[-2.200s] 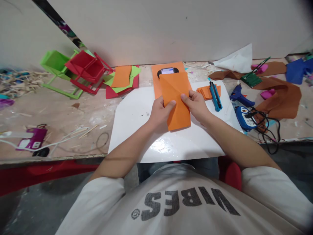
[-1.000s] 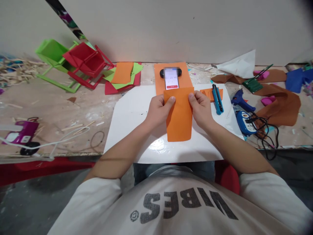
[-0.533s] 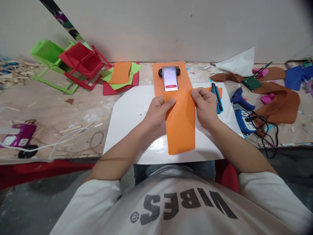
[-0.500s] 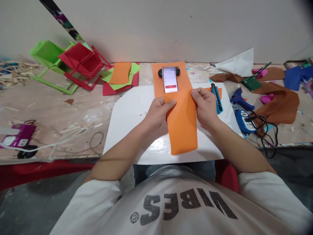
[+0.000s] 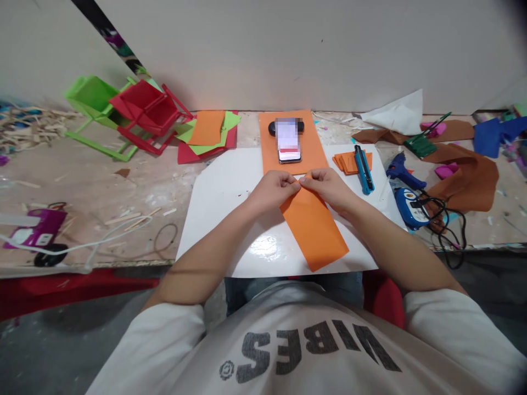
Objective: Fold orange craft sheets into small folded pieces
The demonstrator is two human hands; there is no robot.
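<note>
An orange paper strip [image 5: 316, 227] slants over the white board [image 5: 222, 203], its lower end toward my body. My left hand [image 5: 276, 189] pinches the strip's upper edge between thumb and fingers. Right beside it, my right hand [image 5: 325, 186] grips the same edge, and the two thumbs nearly meet. Beyond my hands a larger orange sheet [image 5: 269, 159] lies flat, with a lit phone [image 5: 289, 144] on it, leaning on a black object. To the right, a blue box cutter [image 5: 364, 171] rests on small orange paper pieces [image 5: 346, 163].
At right are a blue glue gun [image 5: 405, 171], a blue and white device [image 5: 411, 208] with black cable, and brown sheets [image 5: 473, 175]. Miniature green [image 5: 93, 99] and red chairs [image 5: 148, 109] stand at left near stacked coloured sheets [image 5: 208, 129]. A purple device [image 5: 37, 227] sits far left.
My hands have come together at the strip's upper edge, the right one moving left. The strip's lower end has swung to the right. The small orange pieces are now uncovered.
</note>
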